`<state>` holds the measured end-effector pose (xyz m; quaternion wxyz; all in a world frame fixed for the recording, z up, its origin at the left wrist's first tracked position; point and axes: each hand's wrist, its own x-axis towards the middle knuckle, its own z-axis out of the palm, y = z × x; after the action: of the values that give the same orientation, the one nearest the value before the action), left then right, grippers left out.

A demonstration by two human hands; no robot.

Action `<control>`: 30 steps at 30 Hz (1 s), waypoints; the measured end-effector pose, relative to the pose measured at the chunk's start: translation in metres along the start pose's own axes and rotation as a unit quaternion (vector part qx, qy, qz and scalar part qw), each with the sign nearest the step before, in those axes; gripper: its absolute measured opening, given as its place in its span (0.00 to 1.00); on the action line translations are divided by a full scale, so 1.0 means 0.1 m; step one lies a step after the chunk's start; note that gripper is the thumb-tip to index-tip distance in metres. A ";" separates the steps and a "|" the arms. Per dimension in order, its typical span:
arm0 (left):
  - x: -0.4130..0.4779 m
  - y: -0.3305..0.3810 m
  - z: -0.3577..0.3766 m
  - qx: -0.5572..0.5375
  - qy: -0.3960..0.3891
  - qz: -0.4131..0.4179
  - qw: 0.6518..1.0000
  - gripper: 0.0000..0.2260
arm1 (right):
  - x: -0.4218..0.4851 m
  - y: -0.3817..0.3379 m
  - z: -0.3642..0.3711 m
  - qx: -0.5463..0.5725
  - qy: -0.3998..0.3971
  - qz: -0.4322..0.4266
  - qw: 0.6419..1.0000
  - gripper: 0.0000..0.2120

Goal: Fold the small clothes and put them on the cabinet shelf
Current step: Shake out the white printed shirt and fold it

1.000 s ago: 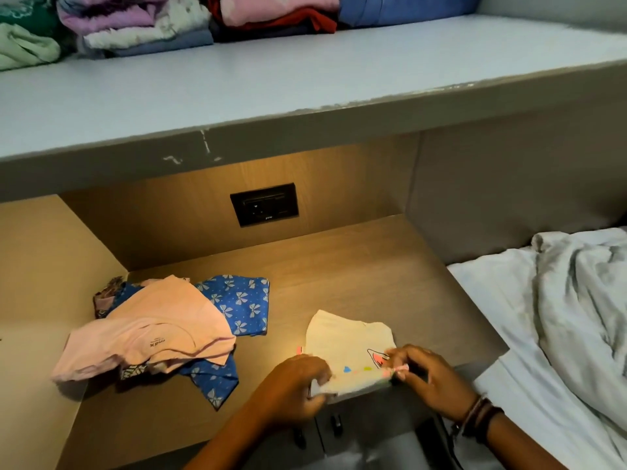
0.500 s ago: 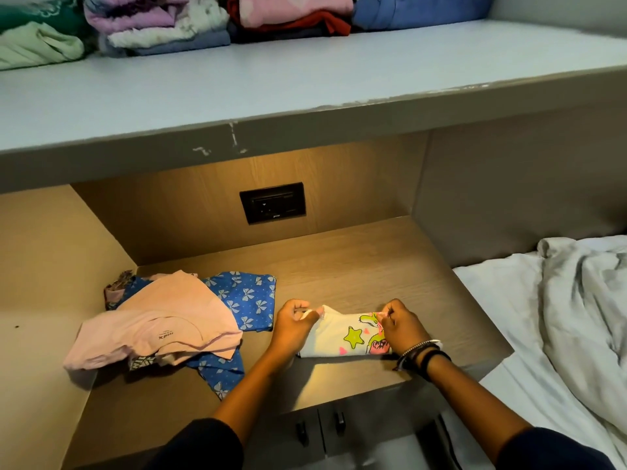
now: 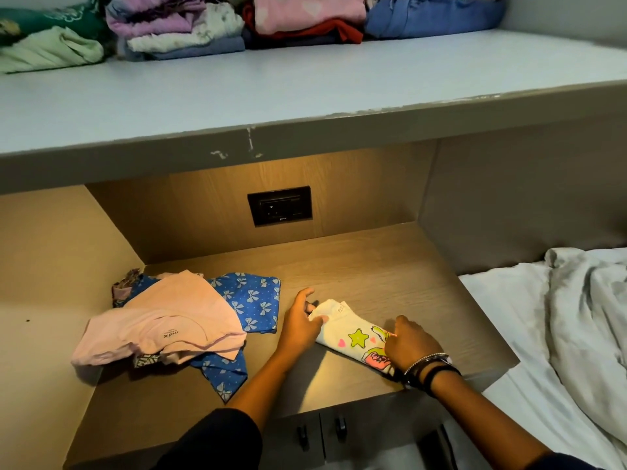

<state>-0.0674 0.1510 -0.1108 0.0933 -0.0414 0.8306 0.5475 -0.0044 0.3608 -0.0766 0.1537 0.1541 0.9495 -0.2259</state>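
Observation:
A small cream garment (image 3: 353,335) with a green star and pink hearts lies folded into a narrow strip on the wooden cabinet surface (image 3: 373,266). My left hand (image 3: 300,322) pinches its far left end. My right hand (image 3: 409,344) presses on its near right end and covers part of the print. To the left sits a loose heap: a pink shirt (image 3: 169,320) over a blue bow-print garment (image 3: 251,300). Folded clothes (image 3: 237,25) are stacked at the back of the grey upper shelf (image 3: 305,89).
A black wall socket (image 3: 280,205) sits in the back panel of the niche. A bed with a white sheet and rumpled blanket (image 3: 576,317) adjoins the cabinet on the right. Two small drawer knobs (image 3: 320,432) show below the front edge.
The cream garment was folded over from the front edge toward the back, then turned at an angle. Both hands moved forward with it; the left hand's fingers now spread at its end.

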 end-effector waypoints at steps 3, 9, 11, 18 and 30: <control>-0.03 0.03 0.09 0.076 0.056 0.014 0.995 0.25 | 0.01 -0.09 -0.07 -0.099 0.052 -0.052 0.992 0.21; -0.44 0.27 0.25 0.114 0.265 -0.122 0.950 0.29 | 0.24 -0.30 0.07 0.025 -0.058 -0.071 0.995 0.33; -0.49 0.29 0.37 -0.063 0.197 -0.246 0.947 0.25 | 0.29 -0.35 0.11 0.050 -0.068 -0.048 0.995 0.32; -0.39 0.36 0.50 -0.212 0.010 -0.305 0.929 0.12 | 0.37 -0.32 0.07 0.178 -0.127 0.042 0.975 0.15; -0.22 0.99 1.35 -0.448 -0.221 -0.146 0.854 0.16 | 0.25 0.70 -0.64 0.532 -0.012 0.060 0.844 0.16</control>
<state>-0.0484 0.3134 -0.0694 0.3248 -0.0777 0.4372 0.8351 -0.0163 0.4570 -0.0578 0.0732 0.2664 0.6703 -0.6887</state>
